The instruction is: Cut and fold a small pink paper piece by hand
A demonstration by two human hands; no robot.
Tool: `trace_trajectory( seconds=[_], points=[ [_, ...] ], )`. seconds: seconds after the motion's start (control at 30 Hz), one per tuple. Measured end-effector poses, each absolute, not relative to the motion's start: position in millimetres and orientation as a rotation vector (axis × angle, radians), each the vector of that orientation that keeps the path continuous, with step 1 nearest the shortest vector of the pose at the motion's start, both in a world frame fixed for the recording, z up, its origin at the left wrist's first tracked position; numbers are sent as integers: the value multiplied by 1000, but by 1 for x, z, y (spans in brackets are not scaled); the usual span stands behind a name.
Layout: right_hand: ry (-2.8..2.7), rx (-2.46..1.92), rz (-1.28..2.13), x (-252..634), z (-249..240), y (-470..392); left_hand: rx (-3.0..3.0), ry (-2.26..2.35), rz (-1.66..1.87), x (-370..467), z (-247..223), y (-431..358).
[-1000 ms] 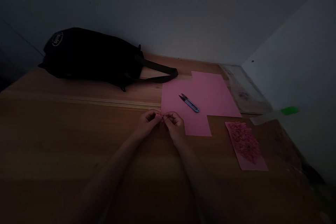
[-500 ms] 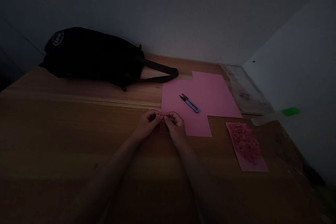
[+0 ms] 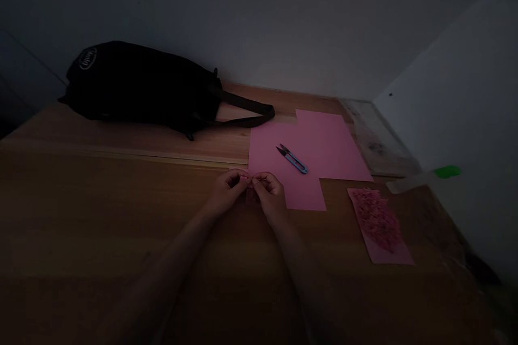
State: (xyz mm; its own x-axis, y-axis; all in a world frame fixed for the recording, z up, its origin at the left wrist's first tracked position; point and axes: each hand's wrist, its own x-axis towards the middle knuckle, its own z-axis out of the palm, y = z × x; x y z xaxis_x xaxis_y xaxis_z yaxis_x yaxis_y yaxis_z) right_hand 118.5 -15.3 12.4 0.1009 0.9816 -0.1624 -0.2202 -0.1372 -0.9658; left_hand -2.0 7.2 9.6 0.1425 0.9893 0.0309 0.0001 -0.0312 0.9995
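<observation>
My left hand [image 3: 229, 190] and my right hand [image 3: 270, 194] meet fingertip to fingertip above the wooden table. Both pinch a small pink piece [image 3: 250, 179], mostly hidden by the fingers; in the dim light I cannot make out its kind. Under and behind the hands lies pink paper [image 3: 324, 145]. A pair of thread snips [image 3: 292, 159] with a light blue handle rests on that paper, just beyond my right hand, blades pointing to the far left. Off to the right, a heap of crinkled pink bits [image 3: 378, 220] sits on a small pink card [image 3: 390, 256].
A black bag [image 3: 141, 86] lies along the wall at the back left, its strap [image 3: 246, 102] reaching the paper. At the right edge are a clear plastic sheet [image 3: 380, 140] and a pale strip with a green end [image 3: 447, 172]. Walls bound the table behind and right.
Almost nothing differs. Both hands keep their pinch in the same place, and the view has shifted very slightly.
</observation>
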Motion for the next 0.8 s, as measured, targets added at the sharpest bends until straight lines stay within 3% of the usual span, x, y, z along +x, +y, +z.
trace_trajectory(
  seconds=[0.8],
  points=[
    [-950,-1213,1302,119,6,-15,1440,1168,1084,0,8,7]
  ],
)
